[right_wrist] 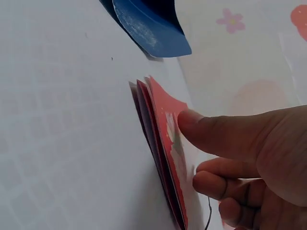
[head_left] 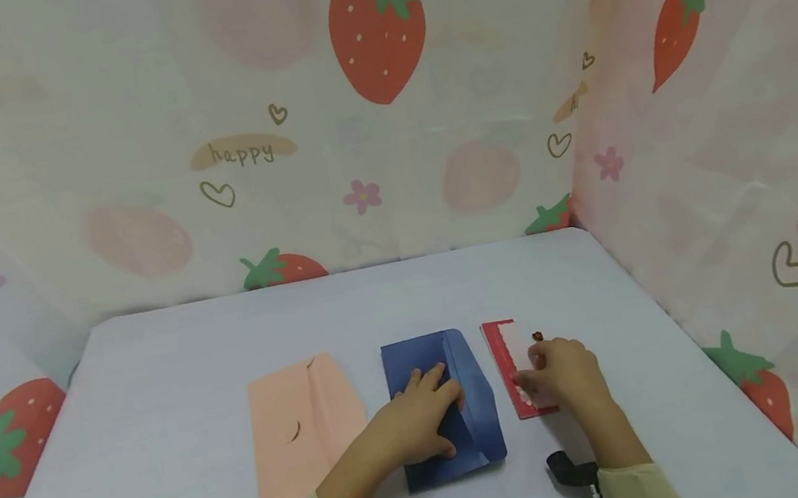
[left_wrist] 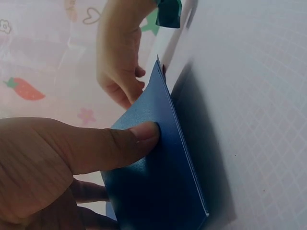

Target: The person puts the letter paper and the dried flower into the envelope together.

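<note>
A blue envelope lies flap to the right at the table's middle. My left hand rests on it, fingers spread; in the left wrist view the thumb lies straight along the blue paper. To the right is a red greeting card with a white panel and a small dark red ornament. My right hand is over the card's right part. Its thumb touches the card face in the right wrist view, the other fingers loosely bent. A thin cord hangs near them.
A peach envelope with a curved slit lies left of the blue one, partly under my left forearm. All sit on a white table. Strawberry-printed curtains stand behind and at both sides. Black wrist mounts are strapped below the hands.
</note>
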Demonstrator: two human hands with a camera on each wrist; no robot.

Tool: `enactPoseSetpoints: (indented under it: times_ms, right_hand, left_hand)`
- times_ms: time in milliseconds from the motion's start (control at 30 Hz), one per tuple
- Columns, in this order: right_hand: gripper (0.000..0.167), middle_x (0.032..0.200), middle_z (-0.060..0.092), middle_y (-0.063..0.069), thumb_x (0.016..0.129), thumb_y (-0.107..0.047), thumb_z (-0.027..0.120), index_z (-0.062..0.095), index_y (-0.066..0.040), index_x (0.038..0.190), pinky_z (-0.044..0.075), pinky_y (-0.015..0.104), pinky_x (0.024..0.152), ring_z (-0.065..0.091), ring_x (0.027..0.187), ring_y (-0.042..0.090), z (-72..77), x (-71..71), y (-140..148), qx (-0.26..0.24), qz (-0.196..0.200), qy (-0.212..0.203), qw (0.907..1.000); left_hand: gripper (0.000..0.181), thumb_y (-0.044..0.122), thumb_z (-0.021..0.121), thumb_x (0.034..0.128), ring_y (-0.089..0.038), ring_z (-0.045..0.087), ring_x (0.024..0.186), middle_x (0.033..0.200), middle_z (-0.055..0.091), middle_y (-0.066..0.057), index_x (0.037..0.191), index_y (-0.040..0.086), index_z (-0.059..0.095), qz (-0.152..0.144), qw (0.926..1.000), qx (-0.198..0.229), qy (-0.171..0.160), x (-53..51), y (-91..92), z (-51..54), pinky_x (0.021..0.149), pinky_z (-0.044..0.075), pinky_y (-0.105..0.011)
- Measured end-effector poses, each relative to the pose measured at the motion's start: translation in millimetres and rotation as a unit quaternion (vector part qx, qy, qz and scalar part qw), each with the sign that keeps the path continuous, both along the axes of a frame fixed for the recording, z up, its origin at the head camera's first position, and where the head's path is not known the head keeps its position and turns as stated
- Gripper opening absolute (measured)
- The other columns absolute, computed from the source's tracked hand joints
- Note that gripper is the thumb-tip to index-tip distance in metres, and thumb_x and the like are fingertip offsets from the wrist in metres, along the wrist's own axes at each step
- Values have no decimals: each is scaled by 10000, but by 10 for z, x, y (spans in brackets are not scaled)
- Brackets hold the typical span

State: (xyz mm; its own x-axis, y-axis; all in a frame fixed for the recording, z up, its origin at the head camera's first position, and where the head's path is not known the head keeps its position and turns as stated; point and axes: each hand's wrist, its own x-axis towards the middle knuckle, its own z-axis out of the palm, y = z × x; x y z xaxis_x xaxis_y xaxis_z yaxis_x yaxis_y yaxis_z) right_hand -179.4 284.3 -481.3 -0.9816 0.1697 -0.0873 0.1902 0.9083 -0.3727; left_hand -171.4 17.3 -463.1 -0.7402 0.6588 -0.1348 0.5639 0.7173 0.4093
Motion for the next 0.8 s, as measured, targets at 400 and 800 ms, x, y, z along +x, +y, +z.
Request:
enactPoseSetpoints:
  times_ms: [400, 800]
  right_hand:
    - [378, 731, 600, 51, 782, -405, 871, 659, -97, 839, 422, 385, 669, 550, 771, 253, -46, -5, -60, 357, -164, 27, 9992]
    - [522, 1011, 713, 125, 821, -266, 820, 676, -24, 1260, 394, 553, 835, 628, 1039, 381, -55, 9, -117, -422, -833, 54, 9956]
  left_hand:
    - [495, 331, 908, 776, -506, 314, 1483, 1647, 329, -156, 1100, 303, 536, 33, 10000, -15, -12, 24, -1, 30, 1052, 420, -685]
    - [499, 330, 911, 772, -502, 311, 1487, 1646, 331, -155, 1095, 310, 531, 30, 10000, 4, 5, 18, 2, 12, 1041, 418, -699]
